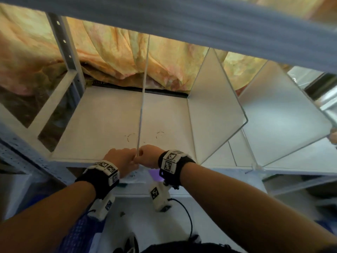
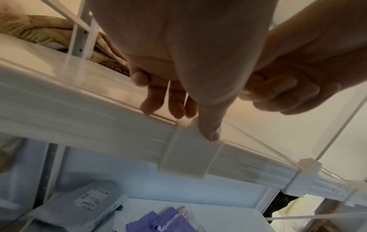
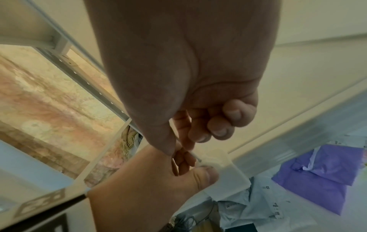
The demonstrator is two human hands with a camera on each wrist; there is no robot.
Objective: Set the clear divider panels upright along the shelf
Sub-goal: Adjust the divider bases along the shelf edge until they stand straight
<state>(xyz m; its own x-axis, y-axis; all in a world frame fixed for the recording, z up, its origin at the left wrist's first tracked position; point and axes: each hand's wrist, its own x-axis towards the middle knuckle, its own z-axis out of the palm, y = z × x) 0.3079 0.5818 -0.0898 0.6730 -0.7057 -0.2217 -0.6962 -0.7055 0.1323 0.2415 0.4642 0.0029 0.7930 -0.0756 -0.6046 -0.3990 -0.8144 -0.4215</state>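
We are seating one clear divider panel (image 1: 144,84) on the white shelf (image 1: 102,121). It stands upright and edge-on to us, running from the shelf's front lip towards the back. Our left hand (image 1: 121,158) and right hand (image 1: 149,156) meet at its lower front corner, one on each side. In the left wrist view the left thumb presses down on the translucent clip (image 2: 190,150) that straddles the shelf's front rail (image 2: 79,133), while the other fingers lie fairly straight against the panel's left face. In the right wrist view the right thumb and curled fingers pinch the panel's thin front edge just above that clip.

We judge this to be the fixing step: the panel is in place and the clip is being pushed home. Next, the panel should be checked for plumb, then released gently so it does not tip.

To the right, two more panels (image 1: 218,106) already stand on the shelf, each with its own clip on the rail. Behind the shelf hangs a yellow patterned cloth (image 1: 118,57), and a grey upright post (image 1: 63,44) stands at the left. The shelf above (image 1: 200,21) limits headroom over the panel. On the lower shelf lie purple packets (image 3: 325,172) and a pale packaged item (image 2: 93,202), clear of the work.
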